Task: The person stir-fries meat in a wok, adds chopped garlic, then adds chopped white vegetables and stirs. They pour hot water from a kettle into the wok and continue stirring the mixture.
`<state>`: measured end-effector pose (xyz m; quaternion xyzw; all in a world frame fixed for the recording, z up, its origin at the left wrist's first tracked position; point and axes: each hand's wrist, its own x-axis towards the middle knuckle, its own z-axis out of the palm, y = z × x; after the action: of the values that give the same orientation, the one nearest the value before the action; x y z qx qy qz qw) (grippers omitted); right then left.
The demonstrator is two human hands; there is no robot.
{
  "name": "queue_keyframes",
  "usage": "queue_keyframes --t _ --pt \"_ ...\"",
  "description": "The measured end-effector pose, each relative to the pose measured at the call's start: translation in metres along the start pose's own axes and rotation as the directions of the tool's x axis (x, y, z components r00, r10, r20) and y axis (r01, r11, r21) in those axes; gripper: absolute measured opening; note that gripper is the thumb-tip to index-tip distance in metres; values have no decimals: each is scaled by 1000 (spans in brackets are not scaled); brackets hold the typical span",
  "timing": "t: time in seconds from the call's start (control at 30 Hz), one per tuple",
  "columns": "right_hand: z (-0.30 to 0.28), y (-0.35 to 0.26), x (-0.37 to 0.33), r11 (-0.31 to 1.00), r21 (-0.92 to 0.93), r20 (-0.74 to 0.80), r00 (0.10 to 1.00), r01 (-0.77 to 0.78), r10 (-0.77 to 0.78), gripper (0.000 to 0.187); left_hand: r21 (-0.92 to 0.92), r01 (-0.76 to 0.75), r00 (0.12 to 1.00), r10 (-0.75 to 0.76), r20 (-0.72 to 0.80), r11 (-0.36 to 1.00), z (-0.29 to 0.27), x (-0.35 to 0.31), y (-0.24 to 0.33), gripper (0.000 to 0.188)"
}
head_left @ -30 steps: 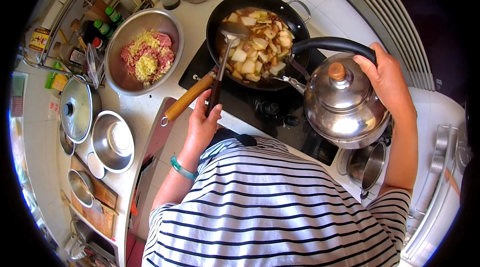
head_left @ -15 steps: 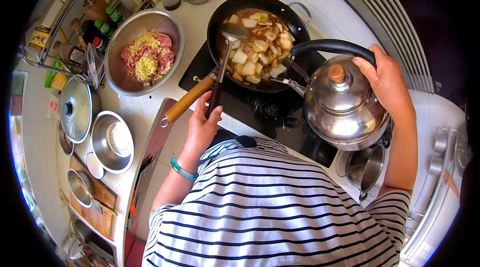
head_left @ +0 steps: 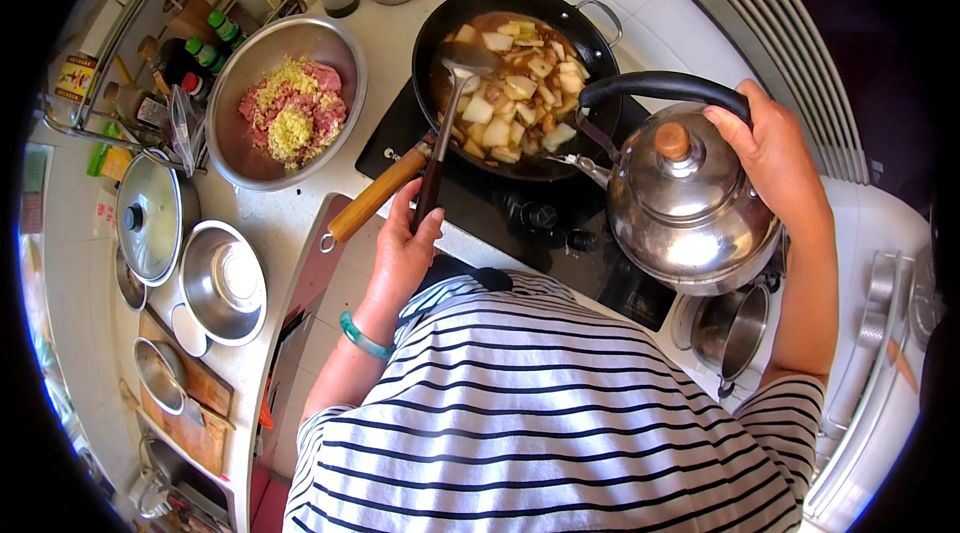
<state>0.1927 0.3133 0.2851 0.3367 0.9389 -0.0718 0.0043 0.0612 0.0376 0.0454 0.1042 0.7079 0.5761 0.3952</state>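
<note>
My right hand (head_left: 775,148) is closed round the black handle of a steel kettle (head_left: 690,223), held over the right part of the cooktop. The kettle's spout reaches to the right rim of a black wok (head_left: 428,38). Chunks of pale vegetable (head_left: 480,110) lie in brown broth inside the wok. In my left hand (head_left: 405,243) is the dark handle of a metal spatula (head_left: 470,58), its blade resting over the food at the wok's left side. The wok's wooden handle (head_left: 380,195) points toward me, just left of the spatula. Whether water leaves the spout is hard to make out.
A steel bowl (head_left: 225,123) of raw meat topped with minced yellowish bits stands left of the wok. Below it are a lidded pot (head_left: 152,218) and another steel bowl (head_left: 222,283). Bottles (head_left: 208,55) crowd a rack at far left. A small pot (head_left: 735,333) sits under the kettle.
The broth in the wok looks slightly higher around the vegetable chunks. Both hands, the kettle and the spatula stay almost where they were, with the view shifted a little.
</note>
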Motion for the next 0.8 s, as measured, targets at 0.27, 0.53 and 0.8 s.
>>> queue_keyframes --t 0.27,0.53,0.8 --pt "-1 -1 2 999 -32 5 1000 -12 12 41 -14 -4 1000 4 23 1000 0 1 -1 50" --pt "0 -1 3 999 -31 -9 1000 12 -12 42 -25 2 1000 -2 9 1000 0 0 -1 52" --pt "1 -3 3 997 -67 -23 999 37 -39 44 5 12 1000 -12 -1 1000 -1 -1 1 53"
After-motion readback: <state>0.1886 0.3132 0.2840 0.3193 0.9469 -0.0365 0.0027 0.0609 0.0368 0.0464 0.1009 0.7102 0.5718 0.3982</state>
